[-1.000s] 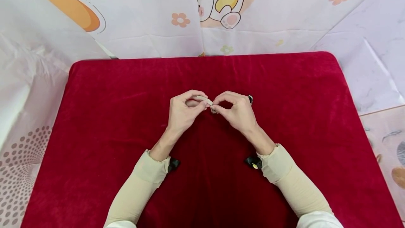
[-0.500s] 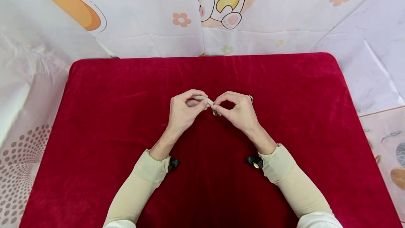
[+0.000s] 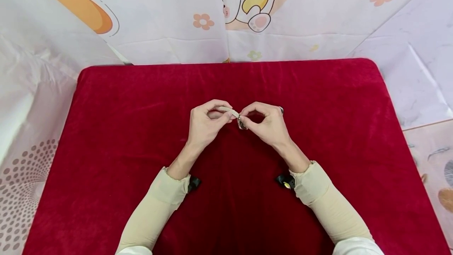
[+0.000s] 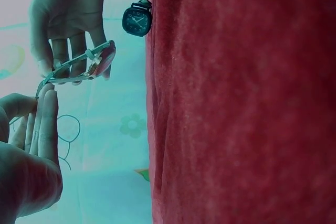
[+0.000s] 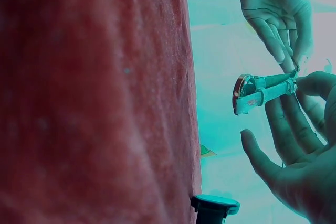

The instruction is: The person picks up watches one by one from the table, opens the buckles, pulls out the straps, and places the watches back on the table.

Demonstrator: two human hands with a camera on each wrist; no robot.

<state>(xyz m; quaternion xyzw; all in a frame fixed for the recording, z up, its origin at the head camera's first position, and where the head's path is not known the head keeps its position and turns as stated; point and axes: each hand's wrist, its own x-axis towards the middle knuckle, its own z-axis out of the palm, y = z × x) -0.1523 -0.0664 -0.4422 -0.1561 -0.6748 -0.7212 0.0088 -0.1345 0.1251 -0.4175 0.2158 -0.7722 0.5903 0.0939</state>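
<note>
A wristwatch (image 5: 268,94) hangs in the air above a red-covered tabletop (image 3: 141,97), between a person's left hand (image 3: 205,123) and right hand (image 3: 272,127). At far left, a spotted pale curtain (image 3: 21,192) falls beside the tabletop; next comes a beige left sleeve (image 3: 152,207) with a dark device (image 3: 194,184) at the cuff. The left hand's grip is narrow, thumb and fingers pinching the pale strap (image 3: 234,113), whose tail lies along the fingers.

At center, the strap's gathered end meets both sets of fingertips, just right of the left grip and just left of the right one. From the head, the pinched length slants from upper left to lower right, toward the right hand. The wrist views show the strap as a slim loop, its long axis running down from the fingers; the case (image 3: 242,125), at the lower end, points toward the tabletop without touching it.

The right hand, nearer the case, also holds a narrow grip, thumb and forefinger pinching the strap where its parts meet; the exact fastening is too small to tell. Beyond it, a black square-faced watch (image 4: 136,20) appears to stand on the tabletop, near a printed backdrop (image 3: 339,19).
</note>
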